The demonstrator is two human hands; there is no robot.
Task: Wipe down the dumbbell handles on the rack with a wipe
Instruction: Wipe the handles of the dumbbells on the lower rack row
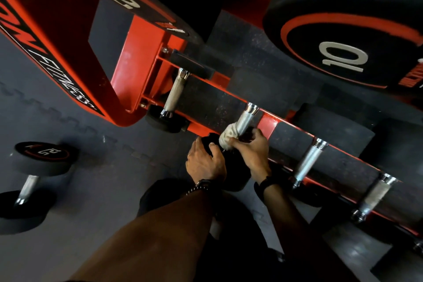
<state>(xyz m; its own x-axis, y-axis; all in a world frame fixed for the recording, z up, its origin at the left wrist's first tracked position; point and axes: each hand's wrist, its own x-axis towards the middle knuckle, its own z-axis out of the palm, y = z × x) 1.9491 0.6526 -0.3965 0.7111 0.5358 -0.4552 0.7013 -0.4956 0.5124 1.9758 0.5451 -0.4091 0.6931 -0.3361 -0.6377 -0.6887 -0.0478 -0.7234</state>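
Both hands busy here: the right hand (254,147) pinches a crumpled white wipe (227,136) wrapped round the near end of a knurled steel dumbbell handle (246,119), likely so one twist cleans the whole grip. The left hand (204,160) curls over that dumbbell's black rubber head (235,167), presumably steadying it. The dumbbell lies across the red rack (267,123); neighbouring handles wait alongside.

Four dumbbell handles (247,119) on rack (135,57), one floor dumbbell (29,185), one wipe (227,136), two hands (206,162).
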